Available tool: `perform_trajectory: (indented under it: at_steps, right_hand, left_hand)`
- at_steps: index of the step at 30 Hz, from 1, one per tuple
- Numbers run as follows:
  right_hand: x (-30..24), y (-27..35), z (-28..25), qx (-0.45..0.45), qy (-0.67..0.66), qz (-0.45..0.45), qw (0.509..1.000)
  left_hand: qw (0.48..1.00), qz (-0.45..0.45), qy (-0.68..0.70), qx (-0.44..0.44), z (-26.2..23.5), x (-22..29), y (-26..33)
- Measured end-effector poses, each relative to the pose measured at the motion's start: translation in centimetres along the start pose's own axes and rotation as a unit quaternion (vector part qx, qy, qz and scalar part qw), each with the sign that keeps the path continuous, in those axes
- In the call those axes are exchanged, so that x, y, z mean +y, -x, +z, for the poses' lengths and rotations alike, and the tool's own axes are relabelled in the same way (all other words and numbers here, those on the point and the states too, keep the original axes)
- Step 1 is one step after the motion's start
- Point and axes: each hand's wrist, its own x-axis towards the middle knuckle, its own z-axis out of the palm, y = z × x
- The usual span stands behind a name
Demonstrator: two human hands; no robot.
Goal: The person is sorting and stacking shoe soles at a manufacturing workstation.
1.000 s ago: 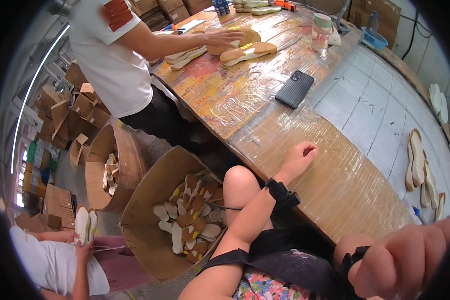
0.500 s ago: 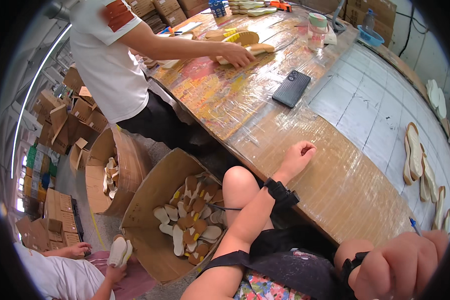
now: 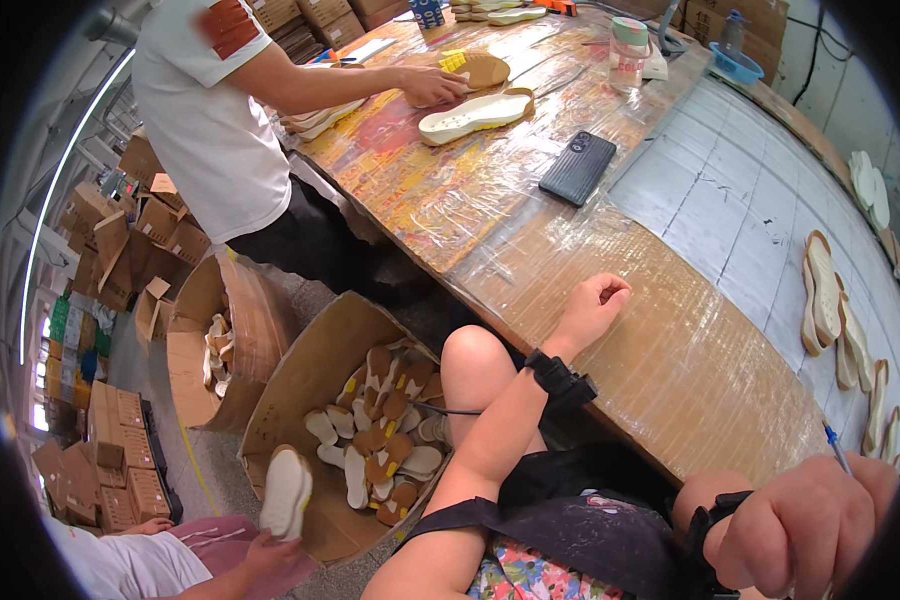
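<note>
My left hand (image 3: pixel 592 308) rests on the plastic-covered table (image 3: pixel 660 330), its fingers curled in with nothing visible in them. A black strap sits round that wrist. At the lower right, close to the camera, my right hand (image 3: pixel 810 520) is closed round a thin pen (image 3: pixel 835 448) with a blue end; the lower part of the pen is hidden by the fingers. Beyond my left hand lies a dark phone (image 3: pixel 578 168). Several pale shoe soles (image 3: pixel 823 290) lie along the table's right side, past my right hand.
Across the table a co-worker's hand (image 3: pixel 435 86) is at a brown sole, beside a white sole (image 3: pixel 475 116). A cardboard box (image 3: pixel 270 440) of soles stands left of my knee. Another person holds up a pale sole (image 3: pixel 286 492) there. A jar (image 3: pixel 627 55) stands at the back.
The co-worker's hand has drawn back left, and a white sole now lies face up near it. The person at lower left has raised soles toward the box. My hands have barely moved.
</note>
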Motion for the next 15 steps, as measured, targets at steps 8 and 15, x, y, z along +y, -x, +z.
perform_trajectory:
  at_steps: [8, 15]
  right_hand:
    - [-0.7, 1.4, -3.2, 0.191, 0.115, 0.071, 0.972]
    - [-0.9, 4.5, -17.0, 0.256, 0.531, 0.096, 0.802]
  left_hand:
    - [1.000, -0.015, 0.019, -0.007, 0.0, -0.5, -0.2]
    - [1.000, -0.014, -0.002, -0.013, 0.0, -0.2, 0.0]
